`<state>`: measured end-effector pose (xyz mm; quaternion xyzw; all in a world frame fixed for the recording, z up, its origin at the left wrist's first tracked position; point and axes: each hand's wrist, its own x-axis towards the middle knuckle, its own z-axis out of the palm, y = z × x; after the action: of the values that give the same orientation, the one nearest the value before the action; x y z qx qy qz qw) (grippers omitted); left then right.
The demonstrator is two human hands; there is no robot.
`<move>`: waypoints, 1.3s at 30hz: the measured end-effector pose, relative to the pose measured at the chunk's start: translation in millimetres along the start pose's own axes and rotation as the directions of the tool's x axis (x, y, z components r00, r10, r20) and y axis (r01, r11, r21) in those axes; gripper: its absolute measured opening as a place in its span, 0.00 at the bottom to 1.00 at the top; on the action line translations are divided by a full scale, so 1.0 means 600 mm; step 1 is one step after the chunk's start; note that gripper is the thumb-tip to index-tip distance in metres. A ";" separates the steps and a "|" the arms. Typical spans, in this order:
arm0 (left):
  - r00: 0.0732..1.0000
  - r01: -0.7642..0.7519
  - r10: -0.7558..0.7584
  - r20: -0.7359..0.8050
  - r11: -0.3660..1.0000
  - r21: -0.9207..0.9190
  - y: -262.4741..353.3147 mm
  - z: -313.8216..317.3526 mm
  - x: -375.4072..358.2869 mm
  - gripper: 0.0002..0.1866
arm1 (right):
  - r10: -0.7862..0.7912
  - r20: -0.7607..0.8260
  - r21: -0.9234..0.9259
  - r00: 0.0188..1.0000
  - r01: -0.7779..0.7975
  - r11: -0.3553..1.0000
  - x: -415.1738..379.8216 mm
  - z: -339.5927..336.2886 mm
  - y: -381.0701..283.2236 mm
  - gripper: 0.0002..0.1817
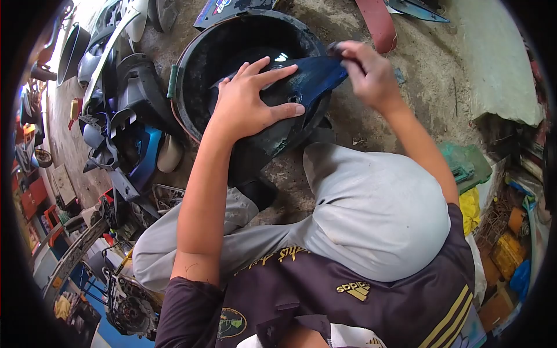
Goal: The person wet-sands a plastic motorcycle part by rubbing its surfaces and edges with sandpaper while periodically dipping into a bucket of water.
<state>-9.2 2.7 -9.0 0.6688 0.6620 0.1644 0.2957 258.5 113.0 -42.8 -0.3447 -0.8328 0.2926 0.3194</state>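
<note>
A dark motorcycle body panel (316, 78), glossy blue toward its right end, lies across a black tub (188, 64) of water in front of me. My left hand (249, 98) rests on the panel with its fingers spread and its thumb pointing right. At the panel's right end is my right hand (368, 72), its fingers closed in a pinch and slightly blurred. A small dark piece (334, 50) shows at those fingertips; its kind is not clear. The panel's lower end overhangs the tub's near rim.
Several motorcycle fairing parts (142, 87) lie on the concrete floor at left. A red strip-like part (378, 26) is beyond my right hand. Right of my knee sits a green plastic piece (467, 165). Metal engine parts (130, 310) lie at lower left.
</note>
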 end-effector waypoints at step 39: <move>0.999 0.038 -0.040 0.015 0.992 0.121 0.015 0.002 -0.006 0.46 | -0.035 0.003 -0.039 0.999 0.035 0.999 -0.043 0.003 -0.017 0.19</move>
<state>-1.5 -0.8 -4.0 0.6738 0.6811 0.1125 0.2636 267.6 86.6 -45.2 -0.3358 -0.8446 0.2710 0.3170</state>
